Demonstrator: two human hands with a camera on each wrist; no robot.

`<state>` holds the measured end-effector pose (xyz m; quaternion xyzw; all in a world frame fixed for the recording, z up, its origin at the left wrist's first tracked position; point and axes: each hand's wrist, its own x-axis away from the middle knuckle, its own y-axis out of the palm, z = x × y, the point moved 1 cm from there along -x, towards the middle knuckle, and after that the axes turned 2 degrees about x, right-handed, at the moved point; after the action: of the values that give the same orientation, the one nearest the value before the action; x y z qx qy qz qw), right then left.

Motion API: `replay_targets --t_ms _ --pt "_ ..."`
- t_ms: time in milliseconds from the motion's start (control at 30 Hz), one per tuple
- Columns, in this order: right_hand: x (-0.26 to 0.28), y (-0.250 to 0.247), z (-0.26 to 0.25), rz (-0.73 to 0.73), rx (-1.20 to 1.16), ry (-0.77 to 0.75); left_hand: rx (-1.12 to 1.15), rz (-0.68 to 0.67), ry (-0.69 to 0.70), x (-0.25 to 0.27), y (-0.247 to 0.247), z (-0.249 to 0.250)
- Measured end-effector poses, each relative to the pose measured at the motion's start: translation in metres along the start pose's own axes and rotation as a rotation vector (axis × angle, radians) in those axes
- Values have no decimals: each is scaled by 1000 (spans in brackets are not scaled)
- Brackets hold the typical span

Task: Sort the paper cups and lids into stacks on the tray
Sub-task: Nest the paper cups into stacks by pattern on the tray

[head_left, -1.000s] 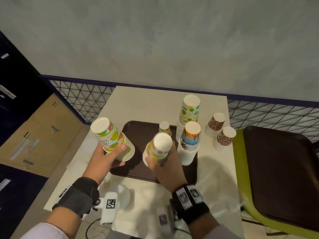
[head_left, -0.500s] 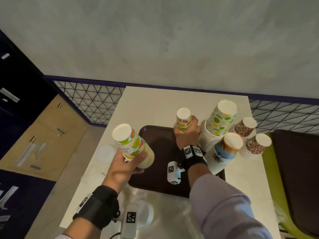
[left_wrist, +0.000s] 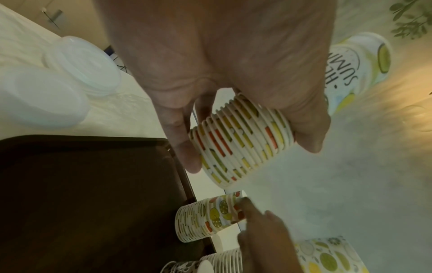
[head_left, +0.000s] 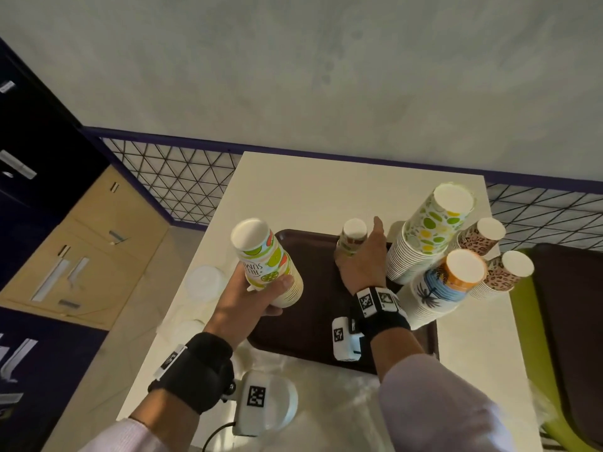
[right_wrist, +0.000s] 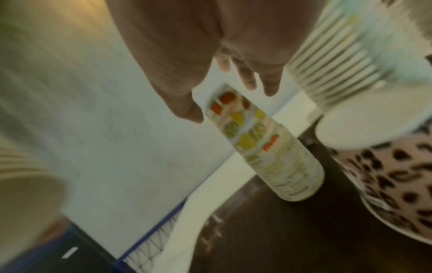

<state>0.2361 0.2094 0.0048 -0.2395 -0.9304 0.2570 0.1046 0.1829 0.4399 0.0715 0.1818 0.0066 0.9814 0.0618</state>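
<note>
My left hand (head_left: pixel 261 298) grips a tilted stack of fruit-print cups (head_left: pixel 267 265), bottoms up, above the left edge of the brown tray (head_left: pixel 310 321); the left wrist view shows thumb and fingers round the stack's rims (left_wrist: pixel 243 140). A smaller fruit-print cup stack (head_left: pixel 354 236) stands upside down at the tray's back. My right hand (head_left: pixel 359 246) is beside it with straight, spread fingers, a fingertip (left_wrist: pixel 245 205) touching its side. In the right wrist view this stack (right_wrist: pixel 264 144) stands free below the fingers (right_wrist: pixel 247 81).
A tall lime-print stack (head_left: pixel 434 230) and a palm-print stack (head_left: pixel 447 282) stand at the tray's right. Two leopard-print stacks (head_left: pixel 479 236) sit on the table beyond. White lids (head_left: pixel 205 282) lie left of the tray. A green chair (head_left: pixel 528 321) with another tray is at right.
My right hand carried the small fruit-print stack from the tray's front to its back, set it down and opened. My left hand kept holding its stack.
</note>
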Motion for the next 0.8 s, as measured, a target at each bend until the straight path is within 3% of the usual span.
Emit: replay_targets --t_ms 100,133,200,267,333,567,700,800 --pt "36 -24 -31 129 8 -295 -9 -9 31 -5 5 6" --pt "48 -30 -37 111 0 -392 -19 -19 45 -6 8 8" --pt "66 -35 -43 -93 -66 -460 -35 -53 73 -8 16 14" --pt "77 -35 -42 -332 -155 -430 -30 -91 85 -10 25 20" --pt "81 -37 -39 -401 -211 -409 -10 -125 88 -13 33 24" --pt "95 -76 -53 -223 -44 -452 12 -224 106 -19 63 32" --pt "115 -123 -66 -123 -8 -448 50 -167 93 -42 77 33" --pt "130 -171 -63 51 -41 -481 42 -187 97 -61 96 39"
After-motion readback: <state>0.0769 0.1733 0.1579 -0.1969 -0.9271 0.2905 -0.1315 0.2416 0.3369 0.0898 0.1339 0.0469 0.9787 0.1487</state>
